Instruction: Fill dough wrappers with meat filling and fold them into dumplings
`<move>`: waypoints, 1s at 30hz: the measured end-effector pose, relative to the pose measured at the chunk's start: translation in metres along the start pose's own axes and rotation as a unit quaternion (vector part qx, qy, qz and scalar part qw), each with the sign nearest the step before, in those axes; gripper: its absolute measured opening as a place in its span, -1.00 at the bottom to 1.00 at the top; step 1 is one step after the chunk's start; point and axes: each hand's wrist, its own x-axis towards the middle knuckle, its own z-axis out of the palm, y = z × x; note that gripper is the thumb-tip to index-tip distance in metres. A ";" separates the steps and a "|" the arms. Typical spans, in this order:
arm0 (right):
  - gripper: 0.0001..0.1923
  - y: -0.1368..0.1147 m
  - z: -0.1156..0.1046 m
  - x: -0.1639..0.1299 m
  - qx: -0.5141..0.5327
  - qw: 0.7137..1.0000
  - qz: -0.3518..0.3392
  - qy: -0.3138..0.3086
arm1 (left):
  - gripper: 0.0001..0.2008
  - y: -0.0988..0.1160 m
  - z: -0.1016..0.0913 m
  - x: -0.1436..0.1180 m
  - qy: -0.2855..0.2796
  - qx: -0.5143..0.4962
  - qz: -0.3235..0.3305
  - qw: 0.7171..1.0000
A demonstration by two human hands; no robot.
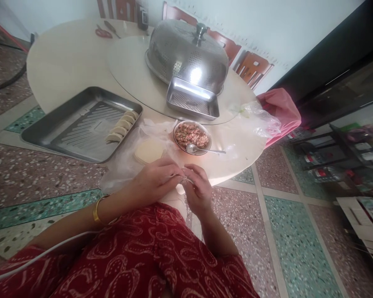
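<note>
My left hand (155, 178) and my right hand (199, 188) meet at the table's near edge. Their fingertips pinch a dumpling (185, 179), which is mostly covered by the fingers. Just beyond them lies a stack of round dumpling wrappers (149, 151) on a thin plastic bag (119, 171). A bowl (174, 138) of minced filling (191, 134) stands beside the wrappers, with a metal spoon (205, 149) resting in it. On the left, a large metal tray (74, 124) holds a row of folded dumplings (122, 126) along its right side.
A perforated metal dome cover (186, 51) stands on the glass turntable (127, 78). In front of it is a small metal tray (192, 108). Red scissors (103, 32) and a dark bottle (142, 17) are at the far edge. A pink bag (279, 109) hangs at the right.
</note>
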 end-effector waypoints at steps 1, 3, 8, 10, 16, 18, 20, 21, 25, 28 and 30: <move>-0.68 0.000 0.000 0.000 -0.004 1.000 -0.008 0.004 | -0.78 0.000 0.000 -0.001 0.004 -0.004 -0.007 1.000; -0.71 0.000 0.000 0.001 -0.001 1.000 -0.018 0.022 | -0.79 0.000 -0.001 -0.003 0.022 -0.007 -0.033 0.999; -0.76 0.001 0.000 0.000 0.008 0.999 -0.011 0.051 | -0.81 -0.006 -0.002 -0.009 0.044 -0.023 -0.085 0.995; -0.76 0.002 0.000 0.000 0.013 0.999 -0.003 0.052 | -0.83 -0.008 -0.001 -0.011 0.030 -0.027 -0.109 0.993; -0.77 0.004 0.001 -0.002 0.004 0.999 0.000 0.041 | -0.81 -0.010 -0.001 -0.010 0.010 -0.001 -0.118 0.993; -0.79 0.004 0.001 -0.002 -0.005 0.999 -0.003 0.032 | -0.79 -0.008 -0.002 -0.008 0.013 -0.004 -0.116 0.993; -0.80 0.002 0.002 -0.003 -0.004 1.000 -0.003 0.018 | -0.78 -0.005 -0.002 -0.007 0.017 -0.018 -0.127 0.992; -0.80 0.002 0.002 -0.003 0.000 1.000 -0.002 0.011 | -0.79 -0.004 -0.002 -0.006 0.021 -0.028 -0.135 0.990; -0.84 -0.002 0.003 -0.003 0.004 1.000 -0.003 -0.009 | -0.80 -0.002 0.000 -0.005 0.021 -0.067 -0.164 0.984; -0.85 -0.003 0.002 -0.002 -0.006 1.000 -0.012 -0.026 | -0.80 -0.002 0.000 -0.005 0.017 -0.091 -0.171 0.981; -0.85 -0.003 0.002 -0.001 -0.009 0.999 -0.020 -0.032 | -0.80 -0.002 0.000 -0.006 0.019 -0.101 -0.164 0.981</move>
